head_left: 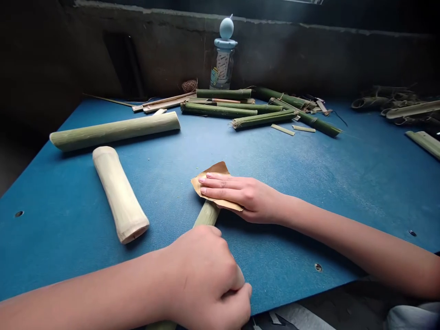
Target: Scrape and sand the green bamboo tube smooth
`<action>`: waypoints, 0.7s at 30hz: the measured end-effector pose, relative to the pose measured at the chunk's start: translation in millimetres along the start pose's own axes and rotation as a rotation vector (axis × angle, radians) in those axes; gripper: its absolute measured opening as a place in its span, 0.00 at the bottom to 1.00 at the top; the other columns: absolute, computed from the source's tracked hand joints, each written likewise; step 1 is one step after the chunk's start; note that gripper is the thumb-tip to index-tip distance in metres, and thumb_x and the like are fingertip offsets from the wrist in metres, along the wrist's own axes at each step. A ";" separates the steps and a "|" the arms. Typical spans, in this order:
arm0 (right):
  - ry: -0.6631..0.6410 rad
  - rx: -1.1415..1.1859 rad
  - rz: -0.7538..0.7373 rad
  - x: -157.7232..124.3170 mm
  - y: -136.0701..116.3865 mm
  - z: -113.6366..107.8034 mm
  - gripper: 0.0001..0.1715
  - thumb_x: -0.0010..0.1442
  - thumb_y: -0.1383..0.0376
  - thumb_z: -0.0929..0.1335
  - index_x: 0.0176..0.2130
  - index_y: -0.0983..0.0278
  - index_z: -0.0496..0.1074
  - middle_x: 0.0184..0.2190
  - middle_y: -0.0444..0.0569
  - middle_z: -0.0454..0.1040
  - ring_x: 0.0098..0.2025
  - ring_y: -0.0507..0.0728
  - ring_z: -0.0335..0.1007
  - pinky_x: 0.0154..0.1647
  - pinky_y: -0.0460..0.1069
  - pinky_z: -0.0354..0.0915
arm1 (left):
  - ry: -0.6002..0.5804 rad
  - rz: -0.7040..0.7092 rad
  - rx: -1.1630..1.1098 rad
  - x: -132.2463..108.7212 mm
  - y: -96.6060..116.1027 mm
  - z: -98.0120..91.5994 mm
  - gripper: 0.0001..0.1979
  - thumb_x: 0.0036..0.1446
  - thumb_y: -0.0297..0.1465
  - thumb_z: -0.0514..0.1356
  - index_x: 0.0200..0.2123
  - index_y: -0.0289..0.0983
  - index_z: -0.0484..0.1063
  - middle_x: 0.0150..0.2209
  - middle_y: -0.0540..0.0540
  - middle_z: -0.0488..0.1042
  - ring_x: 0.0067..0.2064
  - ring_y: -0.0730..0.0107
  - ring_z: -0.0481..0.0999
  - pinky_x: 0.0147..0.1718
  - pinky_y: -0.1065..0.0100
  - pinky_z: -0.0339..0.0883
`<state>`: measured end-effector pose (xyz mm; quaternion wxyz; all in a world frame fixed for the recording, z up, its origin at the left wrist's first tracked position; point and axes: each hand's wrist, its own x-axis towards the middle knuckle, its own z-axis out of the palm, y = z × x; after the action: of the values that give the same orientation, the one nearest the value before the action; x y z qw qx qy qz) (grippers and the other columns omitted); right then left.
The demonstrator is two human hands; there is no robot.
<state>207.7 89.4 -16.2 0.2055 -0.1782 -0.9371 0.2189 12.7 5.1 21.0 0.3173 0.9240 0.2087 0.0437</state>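
A pale green bamboo piece [208, 214] slants over the blue table near its front edge. My left hand [209, 275] is closed round its lower part, and a bit of it shows below the wrist. On its far end lies a tan sheet of sandpaper [220, 168], folded over the bamboo. My right hand [237, 195] presses the sheet down from above, fingers together and pointing left; its thumb is hidden. A pale, peeled bamboo section [120, 195] rests on the table left of my hands.
Behind on the blue table [165, 174] lie a long bamboo tube [115, 131], several green bamboo pieces [220, 109] and a ball of twine [189, 86]. A bottle [222, 64] stands by the wall. More bamboo scraps [412, 110] are at the right.
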 end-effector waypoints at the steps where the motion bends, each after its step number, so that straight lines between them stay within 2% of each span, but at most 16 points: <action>1: -0.021 -0.020 -0.024 -2.2 -0.2 -1.9 0.29 0.67 0.75 0.61 0.65 0.68 0.63 0.69 0.59 0.61 0.73 0.56 0.50 0.73 0.55 0.56 | 0.013 -0.004 -0.005 0.3 0.2 1.4 0.18 0.56 0.30 0.55 0.16 0.35 0.57 0.14 0.52 0.64 0.20 0.73 0.37 0.26 0.62 0.49; 4: -0.080 -0.057 -0.109 -12.9 -2.8 -10.4 0.32 0.65 0.77 0.61 0.67 0.68 0.61 0.68 0.58 0.62 0.73 0.56 0.50 0.72 0.54 0.57 | 0.075 -0.039 -0.035 -0.3 0.3 4.1 0.19 0.58 0.30 0.51 0.16 0.35 0.53 0.14 0.53 0.61 0.21 0.72 0.37 0.25 0.62 0.47; 7: -0.090 -0.110 -0.167 -27.3 -4.0 -22.0 0.30 0.65 0.76 0.61 0.65 0.70 0.63 0.66 0.57 0.66 0.73 0.59 0.51 0.72 0.54 0.58 | 0.094 -0.034 -0.104 -2.3 -0.6 1.9 0.19 0.58 0.29 0.49 0.16 0.36 0.50 0.14 0.54 0.58 0.20 0.72 0.40 0.26 0.62 0.48; 9: -0.090 -0.124 -0.142 -35.7 -1.6 -30.0 0.25 0.66 0.74 0.62 0.61 0.69 0.67 0.62 0.57 0.71 0.69 0.59 0.59 0.68 0.53 0.64 | 0.094 0.000 -0.147 -3.8 -1.6 -1.1 0.18 0.58 0.29 0.49 0.16 0.36 0.49 0.14 0.54 0.55 0.20 0.72 0.43 0.26 0.62 0.49; 11: -0.064 -0.142 -0.086 -41.1 2.3 -36.3 0.18 0.68 0.71 0.63 0.55 0.67 0.72 0.56 0.56 0.77 0.62 0.59 0.71 0.61 0.51 0.72 | 0.087 0.030 -0.170 -4.9 -2.8 -3.4 0.18 0.58 0.28 0.50 0.17 0.36 0.48 0.15 0.54 0.54 0.20 0.73 0.46 0.27 0.62 0.50; 14: 0.096 -0.191 -0.014 -42.8 5.1 -39.7 0.14 0.70 0.68 0.62 0.51 0.65 0.74 0.51 0.55 0.81 0.56 0.58 0.77 0.56 0.50 0.74 | 0.051 0.062 -0.144 -5.6 -4.8 -4.6 0.19 0.59 0.28 0.51 0.18 0.36 0.48 0.15 0.54 0.57 0.19 0.73 0.50 0.28 0.62 0.50; 17: 0.227 -0.204 0.024 -40.2 4.0 -38.1 0.16 0.72 0.68 0.61 0.53 0.63 0.72 0.54 0.53 0.79 0.58 0.56 0.76 0.58 0.50 0.72 | 0.040 0.116 -0.054 -5.5 -5.6 -6.9 0.19 0.61 0.28 0.51 0.19 0.36 0.49 0.16 0.53 0.60 0.20 0.73 0.53 0.29 0.62 0.52; 19: 0.201 -0.239 0.082 -38.9 6.3 -38.1 0.16 0.72 0.66 0.61 0.53 0.62 0.73 0.53 0.52 0.79 0.56 0.57 0.77 0.55 0.49 0.71 | 0.092 0.165 0.107 -7.1 -3.9 -11.7 0.19 0.64 0.28 0.50 0.19 0.37 0.54 0.19 0.52 0.63 0.22 0.72 0.58 0.32 0.62 0.57; 21: 0.157 -0.285 0.190 -38.7 13.4 -40.4 0.16 0.72 0.63 0.60 0.50 0.63 0.75 0.50 0.52 0.81 0.51 0.59 0.79 0.49 0.50 0.71 | 0.201 0.155 0.382 -12.7 0.5 -17.6 0.17 0.67 0.27 0.50 0.24 0.37 0.63 0.25 0.49 0.69 0.28 0.68 0.68 0.40 0.60 0.61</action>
<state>262.6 97.9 -1.4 0.2291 -0.3095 -0.9187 0.0876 -2.4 9.4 35.9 0.1099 0.9716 0.1722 0.1197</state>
